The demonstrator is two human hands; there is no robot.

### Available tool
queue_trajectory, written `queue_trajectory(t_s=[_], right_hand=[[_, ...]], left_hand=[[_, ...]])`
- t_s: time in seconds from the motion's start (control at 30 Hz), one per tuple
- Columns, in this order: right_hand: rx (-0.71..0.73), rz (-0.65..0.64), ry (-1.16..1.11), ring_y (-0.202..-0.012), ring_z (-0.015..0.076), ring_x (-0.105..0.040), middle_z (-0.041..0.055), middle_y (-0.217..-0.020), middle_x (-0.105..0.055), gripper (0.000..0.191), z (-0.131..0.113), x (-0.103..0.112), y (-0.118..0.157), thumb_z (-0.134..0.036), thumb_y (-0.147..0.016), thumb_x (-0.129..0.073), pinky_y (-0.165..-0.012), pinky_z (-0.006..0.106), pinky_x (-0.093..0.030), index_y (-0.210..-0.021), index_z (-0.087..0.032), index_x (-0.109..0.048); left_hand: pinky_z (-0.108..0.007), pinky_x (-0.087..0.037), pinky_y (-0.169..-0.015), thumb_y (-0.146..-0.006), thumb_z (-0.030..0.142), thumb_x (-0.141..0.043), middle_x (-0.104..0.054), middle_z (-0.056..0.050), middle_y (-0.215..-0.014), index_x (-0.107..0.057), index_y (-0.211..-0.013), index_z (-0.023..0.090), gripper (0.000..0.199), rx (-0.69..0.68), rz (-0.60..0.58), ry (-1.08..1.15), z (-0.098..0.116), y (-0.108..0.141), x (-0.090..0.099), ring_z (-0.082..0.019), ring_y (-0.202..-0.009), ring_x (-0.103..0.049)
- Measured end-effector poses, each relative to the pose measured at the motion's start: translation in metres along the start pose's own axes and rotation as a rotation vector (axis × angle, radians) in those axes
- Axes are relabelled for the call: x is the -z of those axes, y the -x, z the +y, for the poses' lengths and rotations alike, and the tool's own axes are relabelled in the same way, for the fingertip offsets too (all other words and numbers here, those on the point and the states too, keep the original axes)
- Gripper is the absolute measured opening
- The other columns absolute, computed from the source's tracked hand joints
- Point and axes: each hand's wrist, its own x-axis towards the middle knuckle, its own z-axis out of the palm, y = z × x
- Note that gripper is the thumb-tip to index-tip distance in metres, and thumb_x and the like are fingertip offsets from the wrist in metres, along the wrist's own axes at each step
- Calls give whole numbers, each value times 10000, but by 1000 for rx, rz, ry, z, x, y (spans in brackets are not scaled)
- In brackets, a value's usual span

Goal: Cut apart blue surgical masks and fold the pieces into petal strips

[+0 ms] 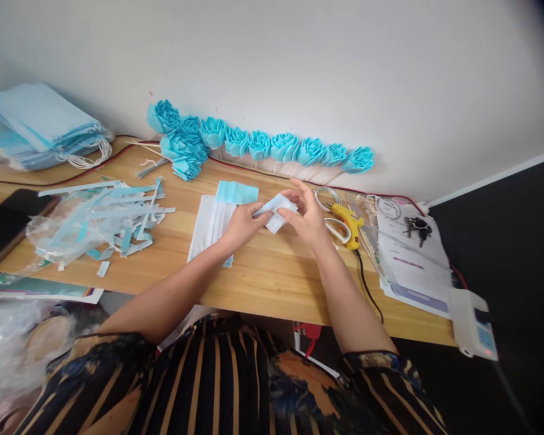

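Between my two hands is a small folded piece of pale blue mask fabric (280, 212), held a little above the table. My left hand (247, 222) pinches its left side with the thumb on top. On its right side, the thumb of my right hand (307, 211) presses it, and the fingers curve behind. Left of my hands lie white and pale blue mask sheets (206, 226), with a brighter blue piece (237, 192) at their top end. Just right of my right hand are white-handled scissors (338, 231) and a yellow glue gun (348, 222).
Several blue fabric flowers on sticks (284, 148) lean along the wall. A stack of masks (40, 124), cut strips (118, 211) and a phone (16, 220) occupy the left. Papers (410, 257), keys (419, 228) and a white box (474, 323) are on the right.
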Motion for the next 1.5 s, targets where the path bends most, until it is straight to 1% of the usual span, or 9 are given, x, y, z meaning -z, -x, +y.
queue_trajectory(t_s=[0.1,0.3,0.5,0.73,0.93,1.13,1.3,1.4,1.5], right_hand=[[-168,-62,-219,-1062,229,-653,51,-1198,-671,765,3,-11,0,-494,-701,-782,-902,381,-554,-1370,-299,-467],[-312,44,-293,-758,167,-626,6,-837,-677,305,3,-19,2,-460,-727,-744,-678,298,-534,-882,-227,-623],[-157,89,-66,-672,127,-586,-22,-769,-639,172,12,-7,-1,-381,-800,-655,-664,272,-492,-850,-222,-613],[-121,5,120,-798,161,-632,4,-877,-692,163,35,-11,0,-319,-791,-649,-749,304,-499,-917,-220,-620],[-127,32,67,-796,160,-642,11,-888,-703,212,32,-7,-2,-379,-805,-663,-734,291,-499,-934,-217,-619],[-138,-28,8,-771,157,-650,6,-866,-715,214,25,-6,0,-386,-798,-680,-709,279,-496,-927,-221,-635],[-184,-44,-109,-757,160,-647,9,-851,-712,271,19,-7,0,-407,-762,-712,-677,279,-506,-951,-221,-657],[-279,-12,-218,-595,114,-549,-4,-784,-687,350,15,-6,-2,-423,-717,-742,-481,228,-401,-990,-217,-667],[-374,-19,-338,-518,76,-438,-18,-733,-651,394,12,-5,-4,-418,-669,-772,-387,203,-246,-985,-201,-678]], left_hand=[[-231,-387,-631,-804,355,-595,-560,32,-659,-614,-736,148,219,-11,70,111,-5,-2,2,-109,-648,-503],[-260,-472,-726,-796,379,-631,-661,-6,-755,-648,-789,147,233,72,84,266,-6,-3,1,-146,-756,-599],[-356,-452,-1008,-752,229,-624,-658,-111,-1236,-606,-1218,166,470,-35,124,217,-12,-9,2,-211,-1137,-606],[-438,-371,-1120,-762,152,-519,-590,-127,-1346,-465,-1360,187,601,-42,113,327,-14,-9,7,-236,-1302,-522],[-384,-464,-1005,-766,317,-690,-614,-128,-1291,-454,-1388,196,676,-13,10,340,-10,-9,0,-251,-1202,-583],[-319,-499,-839,-773,289,-694,-702,-107,-1024,-510,-1340,123,620,67,95,259,-13,-11,2,-185,-915,-649],[-284,-484,-780,-745,319,-697,-716,-60,-873,-679,-955,114,294,87,24,323,-5,-8,9,-151,-810,-634],[-253,-454,-668,-721,323,-710,-694,-27,-749,-663,-789,133,206,139,6,355,2,-6,11,-117,-677,-593],[-225,-298,-477,-724,344,-718,-591,17,-550,-641,-747,155,205,213,-26,370,5,-5,14,-71,-472,-450]])
